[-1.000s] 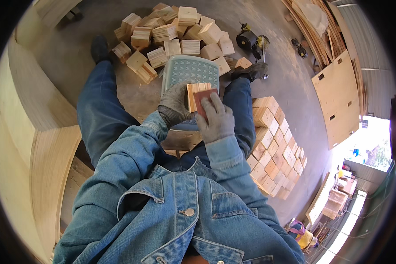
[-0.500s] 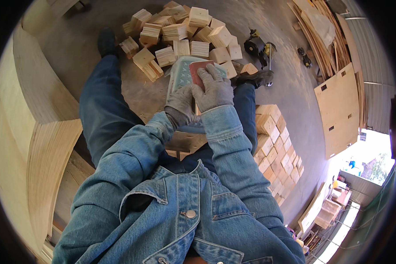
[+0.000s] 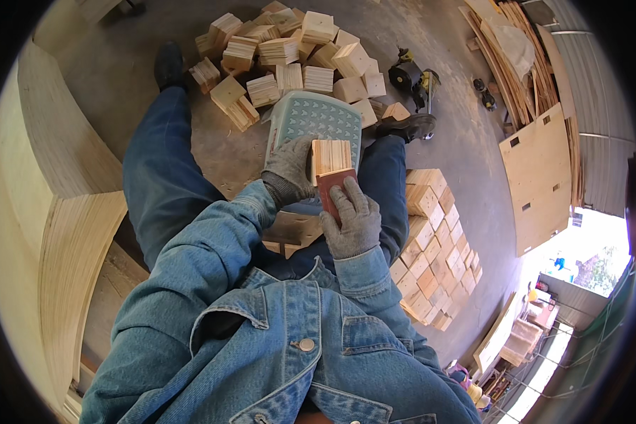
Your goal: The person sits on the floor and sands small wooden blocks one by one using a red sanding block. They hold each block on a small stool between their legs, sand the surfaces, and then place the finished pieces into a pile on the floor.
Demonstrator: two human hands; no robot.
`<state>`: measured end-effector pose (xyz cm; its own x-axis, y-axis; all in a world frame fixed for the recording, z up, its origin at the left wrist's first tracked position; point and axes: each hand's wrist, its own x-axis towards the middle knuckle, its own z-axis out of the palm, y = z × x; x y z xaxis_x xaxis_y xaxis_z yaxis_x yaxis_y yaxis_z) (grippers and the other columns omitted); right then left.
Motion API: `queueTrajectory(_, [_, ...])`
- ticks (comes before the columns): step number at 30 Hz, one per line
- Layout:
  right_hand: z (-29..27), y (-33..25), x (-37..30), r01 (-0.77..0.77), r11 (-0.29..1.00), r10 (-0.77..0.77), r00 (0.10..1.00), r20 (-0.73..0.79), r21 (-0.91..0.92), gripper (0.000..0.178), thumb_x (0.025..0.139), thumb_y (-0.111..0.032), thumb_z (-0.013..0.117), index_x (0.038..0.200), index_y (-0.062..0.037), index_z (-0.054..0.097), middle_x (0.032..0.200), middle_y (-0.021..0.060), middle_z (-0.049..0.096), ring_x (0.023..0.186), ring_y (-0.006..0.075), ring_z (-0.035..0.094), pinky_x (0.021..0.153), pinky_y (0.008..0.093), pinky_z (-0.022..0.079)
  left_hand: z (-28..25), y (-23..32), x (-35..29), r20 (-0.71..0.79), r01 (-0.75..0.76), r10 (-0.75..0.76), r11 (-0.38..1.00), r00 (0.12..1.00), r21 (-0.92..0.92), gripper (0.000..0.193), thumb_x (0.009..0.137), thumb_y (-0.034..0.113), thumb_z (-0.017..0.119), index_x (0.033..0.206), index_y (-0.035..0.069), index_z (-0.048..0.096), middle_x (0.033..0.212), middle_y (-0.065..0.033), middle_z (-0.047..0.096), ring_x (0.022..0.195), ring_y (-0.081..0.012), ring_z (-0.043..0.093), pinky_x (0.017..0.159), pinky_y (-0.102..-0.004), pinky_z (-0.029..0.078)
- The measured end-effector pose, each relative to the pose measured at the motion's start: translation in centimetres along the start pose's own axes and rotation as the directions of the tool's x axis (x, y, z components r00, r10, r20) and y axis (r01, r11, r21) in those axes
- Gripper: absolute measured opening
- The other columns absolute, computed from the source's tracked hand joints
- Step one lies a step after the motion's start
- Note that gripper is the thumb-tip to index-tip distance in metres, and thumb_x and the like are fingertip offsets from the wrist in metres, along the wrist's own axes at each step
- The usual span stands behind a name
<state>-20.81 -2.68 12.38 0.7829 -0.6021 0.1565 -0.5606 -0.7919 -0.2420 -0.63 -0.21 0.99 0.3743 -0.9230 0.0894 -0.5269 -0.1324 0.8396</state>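
Note:
My gloved left hand [image 3: 290,169] grips a plywood block [image 3: 331,155] from its left side, and the block's striped, layered face is turned up. In my gloved right hand [image 3: 355,220] is a reddish-brown sanding block [image 3: 334,185], its front end against the near edge of the plywood block. The fingers of my right hand lie over the sanding block's top. Under and beyond both hands stands a pale green plastic stool [image 3: 318,113] with a patterned top. My left hand's fingertips are hidden behind the plywood block.
A loose heap of plywood blocks [image 3: 279,53] lies beyond the stool. Stacked blocks [image 3: 438,254] stand by my right leg. A yellow-black power tool [image 3: 413,78] is near my right shoe. Large plywood panels [image 3: 71,141] rise at left; more sheets [image 3: 540,177] lean at right.
My right hand has drawn the sanding block back toward me, from the far end of the plywood block to its near edge. The plywood block's layered face now shows.

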Motion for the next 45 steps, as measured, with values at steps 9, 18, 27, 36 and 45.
queueTrajectory(9, [3.8, 1.3, 12.6, -0.051, 0.998, 0.051, 0.999, -0.006, -0.03, 0.051, 0.087, -0.034, 0.072, 0.136, -0.0215, 0.069, 0.151, 0.0065, 0.058, 0.119, 0.0421, 0.061, 0.101, 0.0556, 0.052, 1.1, -1.2, 0.0, -0.039, -0.045, 0.047, 0.998, 0.998, 0.043, 0.101, 0.065, 0.053, 0.093, 0.147, 0.012, 0.049, 0.14, -0.0163, 0.059, 0.127, -0.039, 0.057, 0.113, -0.0489, 0.045])
queueTrajectory(18, [3.3, 1.4, 8.1, -0.038, 0.999, 0.038, 0.999, 0.003, -0.016, 0.054, 0.085, -0.036, 0.075, 0.137, -0.0216, 0.069, 0.151, 0.0064, 0.057, 0.116, 0.0429, 0.062, 0.1, 0.0537, 0.053, 0.5, -1.2, -0.1, -0.033, -0.051, 0.049, 0.997, 0.998, -0.056, 0.1, 0.065, 0.053, 0.093, 0.146, 0.013, 0.049, 0.139, -0.0174, 0.06, 0.128, -0.0395, 0.058, 0.113, -0.0488, 0.046])
queueTrajectory(27, [0.5, 0.2, -0.3, 0.083, 0.994, -0.078, 0.995, -0.064, 0.065, 0.052, 0.078, -0.024, 0.082, 0.128, -0.0154, 0.072, 0.145, 0.01, 0.061, 0.117, 0.0397, 0.062, 0.098, 0.0511, 0.053, 0.3, -0.5, -0.1, 0.009, -0.014, 0.014, 1.0, 1.0, -0.027, 0.099, 0.065, 0.053, 0.093, 0.144, 0.011, 0.05, 0.138, -0.0186, 0.06, 0.129, -0.0406, 0.057, 0.114, -0.05, 0.045])
queueTrajectory(36, [3.8, 3.6, 14.1, -0.146, 0.987, 0.149, 0.988, 0.039, -0.074, 0.053, 0.086, -0.034, 0.075, 0.138, -0.0256, 0.068, 0.152, 0.0015, 0.058, 0.118, 0.0392, 0.061, 0.101, 0.0537, 0.052, 0.6, -0.2, -0.2, -0.016, 0.0, 0.001, 0.998, 1.0, 0.055, 0.104, 0.06, 0.047, 0.095, 0.146, 0.012, 0.048, 0.138, -0.0175, 0.059, 0.128, -0.0401, 0.057, 0.113, -0.0492, 0.045])
queueTrajectory(45, [3.0, 2.4, 6.1, -0.026, 0.999, 0.025, 0.998, -0.052, -0.022, 0.054, 0.081, -0.031, 0.078, 0.134, -0.0209, 0.07, 0.15, 0.0057, 0.057, 0.116, 0.0419, 0.062, 0.099, 0.0522, 0.053, 1.0, -1.2, 0.0, -0.05, -0.055, 0.056, 0.998, 0.997, 0.019, 0.1, 0.063, 0.049, 0.095, 0.144, 0.011, 0.05, 0.136, -0.0185, 0.061, 0.127, -0.04, 0.059, 0.111, -0.049, 0.048])
